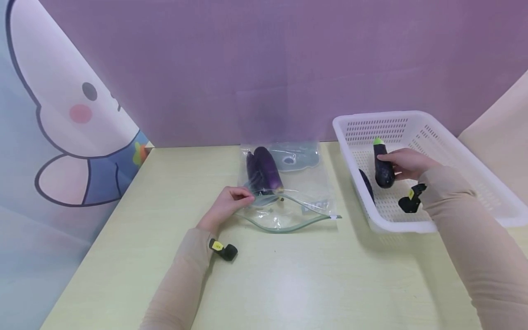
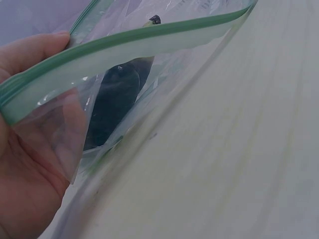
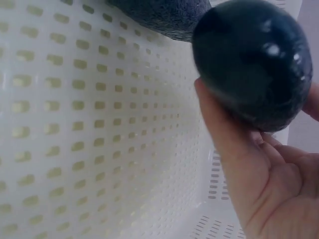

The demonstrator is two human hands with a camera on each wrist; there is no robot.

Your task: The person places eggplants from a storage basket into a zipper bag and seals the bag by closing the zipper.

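Near the middle of the head frame, the left hand (image 1: pixel 227 204) pinches the edge of the zip-lock bag (image 1: pixel 303 183), and its mouth is best held wide but without tugging, since bagged eggplants (image 1: pixel 270 169) lie inside. At right, the right hand (image 1: pixel 408 163) grips a green-tipped eggplant (image 1: pixel 383 172) within the white basket (image 1: pixel 404 226); a firm hold should clear the neighbouring eggplant (image 1: pixel 366 184) and the rim.

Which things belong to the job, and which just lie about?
In the job:
clear, green-edged plastic bag, pinched by the left hand
dark purple, elongated eggplants inside
glossy black, green-tipped eggplant in the right hand
white, perforated plastic basket

Background, probably:
purple backdrop
blue sheet with white cartoon figure
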